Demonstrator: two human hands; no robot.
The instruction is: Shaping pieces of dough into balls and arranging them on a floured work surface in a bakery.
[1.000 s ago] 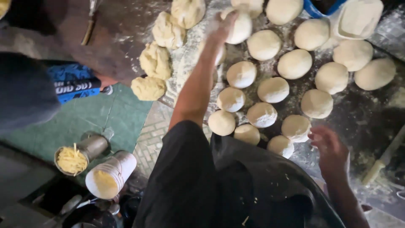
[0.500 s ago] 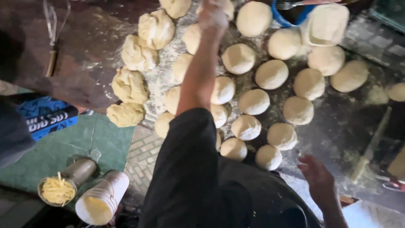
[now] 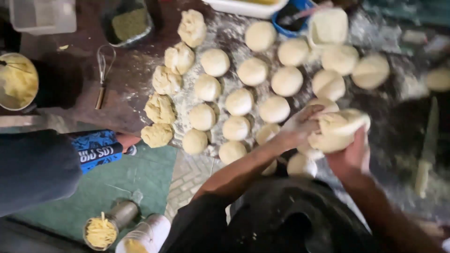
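- The head camera is looking almost straight down from above the person's own chest and arms, with the dark shirt filling the bottom middle of the picture.
- It is facing the floured worktop [image 3: 117, 93], whose near edge is running across the picture's middle left and whose far edge is lying at the top.
- It is sitting close: the left hand [image 3: 300, 126] and right hand [image 3: 351, 157] are showing large just below the centre, closed round a lump of dough [image 3: 340, 129].
- The floor [image 3: 140, 178] is showing at lower left, beside the worktop's near edge.
- Only this one view is being given, so no part is being shared.
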